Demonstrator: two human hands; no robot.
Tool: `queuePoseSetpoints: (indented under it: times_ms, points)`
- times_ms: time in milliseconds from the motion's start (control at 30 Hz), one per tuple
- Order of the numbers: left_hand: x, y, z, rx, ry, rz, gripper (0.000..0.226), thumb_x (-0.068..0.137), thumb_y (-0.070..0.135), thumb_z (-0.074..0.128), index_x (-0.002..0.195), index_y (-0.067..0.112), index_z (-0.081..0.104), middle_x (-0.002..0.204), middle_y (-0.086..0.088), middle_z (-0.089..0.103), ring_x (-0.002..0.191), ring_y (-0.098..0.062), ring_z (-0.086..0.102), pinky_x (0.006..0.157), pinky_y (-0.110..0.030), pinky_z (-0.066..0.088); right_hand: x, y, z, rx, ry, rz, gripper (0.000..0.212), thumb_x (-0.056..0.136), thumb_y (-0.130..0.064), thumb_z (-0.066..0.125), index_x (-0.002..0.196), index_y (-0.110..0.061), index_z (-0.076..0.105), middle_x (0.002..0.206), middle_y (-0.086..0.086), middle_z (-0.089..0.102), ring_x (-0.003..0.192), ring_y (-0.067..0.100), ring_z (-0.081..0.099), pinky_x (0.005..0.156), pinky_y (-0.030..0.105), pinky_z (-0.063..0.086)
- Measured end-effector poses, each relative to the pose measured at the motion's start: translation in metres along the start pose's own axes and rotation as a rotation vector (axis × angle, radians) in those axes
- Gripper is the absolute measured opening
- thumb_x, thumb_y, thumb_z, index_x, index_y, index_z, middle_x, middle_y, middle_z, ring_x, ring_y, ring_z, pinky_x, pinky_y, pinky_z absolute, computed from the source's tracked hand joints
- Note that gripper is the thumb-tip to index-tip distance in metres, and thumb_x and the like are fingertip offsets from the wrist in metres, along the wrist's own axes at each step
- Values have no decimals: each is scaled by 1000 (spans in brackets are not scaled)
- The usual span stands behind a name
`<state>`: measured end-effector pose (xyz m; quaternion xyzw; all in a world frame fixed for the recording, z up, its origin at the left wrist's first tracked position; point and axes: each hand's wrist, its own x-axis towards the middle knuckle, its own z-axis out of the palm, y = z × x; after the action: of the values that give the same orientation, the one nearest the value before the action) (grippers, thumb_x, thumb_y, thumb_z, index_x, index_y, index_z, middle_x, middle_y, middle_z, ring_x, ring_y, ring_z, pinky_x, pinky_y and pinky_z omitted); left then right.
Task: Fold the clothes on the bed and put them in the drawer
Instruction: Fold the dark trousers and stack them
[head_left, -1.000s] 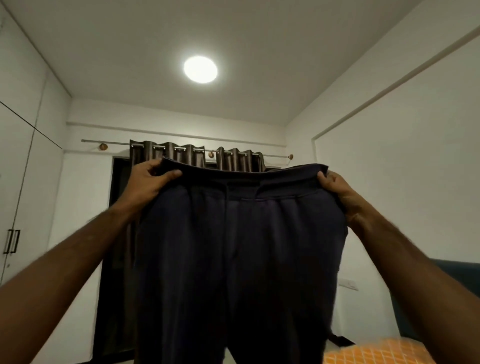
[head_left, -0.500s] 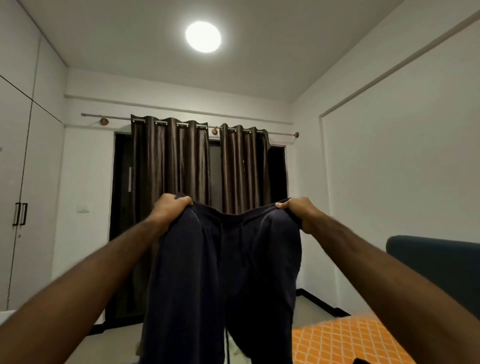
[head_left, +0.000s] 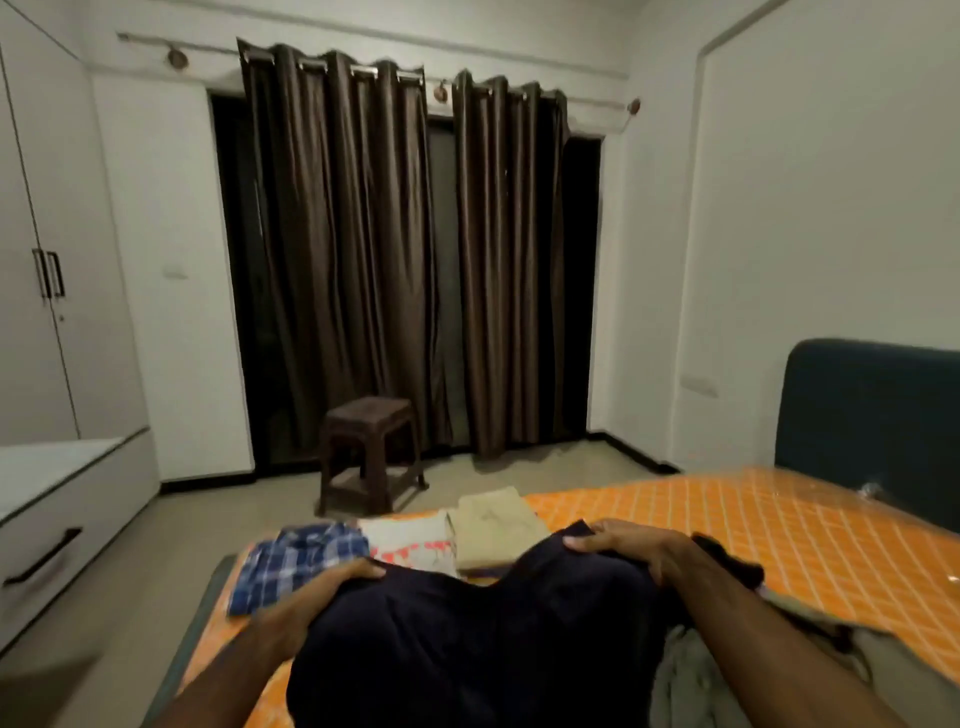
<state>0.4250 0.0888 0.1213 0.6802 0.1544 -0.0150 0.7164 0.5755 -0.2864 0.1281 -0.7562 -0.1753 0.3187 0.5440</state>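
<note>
while both our hands grip the dark navy trousers (head_left: 483, 639) at the waistband, the garment sits directly in front of us, bunched low over the near edge of the orange checked bed cover (head_left: 727, 525). our left hand (head_left: 332, 587) curls its fingers over the waistband's left corner; our right hand (head_left: 628, 551) does the same at the right corner, thumb and fingers closed round the cloth. so the waistband runs crosswise between the hands, and the legs, we judge, hang toward us and out of sight below the view, giving a long axis that runs near-to-far. neither hand is nearer; both hold level. just beyond the trousers, three folded pieces lie in a row on the bed: a blue plaid shirt (head_left: 296, 561), a white garment with red print (head_left: 410, 540), a beige folded piece (head_left: 493, 530). loose olive-grey clothing (head_left: 691, 670) lies by our right forearm. the white drawer unit (head_left: 62, 509) stands to the left, closed, well apart. next, we judge, the trousers want laying flat lengthwise before folding.
</note>
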Motion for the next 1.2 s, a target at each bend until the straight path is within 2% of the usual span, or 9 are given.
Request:
queuePoseSetpoints:
  times_ms: [100,233,333,467,600,800,933,1100,1200]
  points:
    - [-6,-64,-14,-63,-70,-67,72,39,16,85,107,0,69,106,-15,75,101,-27,64,83,-36,44,-3,47,21,120,-160,-39,54,62,-38,96,104,-8,78,106,10,76,98,21,72,94,36,54]
    - [-6,-81,-27,-142,-223,-102,32,63,16,78,89,5,63,91,-11,65,80,-20,63,74,-32,51,2,56,32,276,-216,-129,42,62,-34,95,97,-14,81,98,4,77,91,16,74,81,28,57]
    - [19,-83,-35,61,-116,-100,53,66,27,82,105,-4,66,105,-27,70,92,-33,65,84,-40,49,31,68,33,262,3,37,43,75,-28,86,113,-10,76,112,12,75,100,25,73,87,36,56]
    - [52,-89,-24,166,87,-117,20,88,14,68,99,-2,70,106,-25,71,86,-30,69,77,-36,51,70,80,48,165,387,206,32,84,-12,81,112,0,72,107,16,75,87,26,72,74,35,58]
    - [71,-87,-1,133,170,-79,8,89,12,64,87,5,68,89,-18,70,81,-28,65,69,-34,47,94,67,71,313,480,126,21,88,-4,74,109,-7,70,101,10,74,85,22,70,63,30,55]
    - [77,-74,44,117,237,147,3,90,10,68,88,9,67,88,-10,70,84,-24,65,68,-31,49,109,43,112,162,492,-92,11,95,-8,66,102,-7,75,102,14,77,97,30,73,84,45,59]
    - [63,-56,86,102,173,315,10,96,20,64,90,12,65,82,-2,68,77,-16,65,63,-23,49,111,17,153,-77,461,-281,20,98,-22,58,109,-20,73,102,-3,75,98,13,70,89,38,57]
    - [37,-46,91,-88,-39,275,27,103,11,42,105,10,69,97,-1,75,89,-18,72,80,-39,59,83,13,158,-2,325,-289,45,88,-57,69,121,-28,63,112,-11,71,104,4,67,92,29,56]
    - [36,-53,74,87,15,379,31,95,-10,46,112,7,66,116,-7,65,96,-16,70,78,-38,62,73,22,154,-159,318,-363,44,91,-31,74,130,-21,58,120,-8,68,111,6,65,97,36,54]
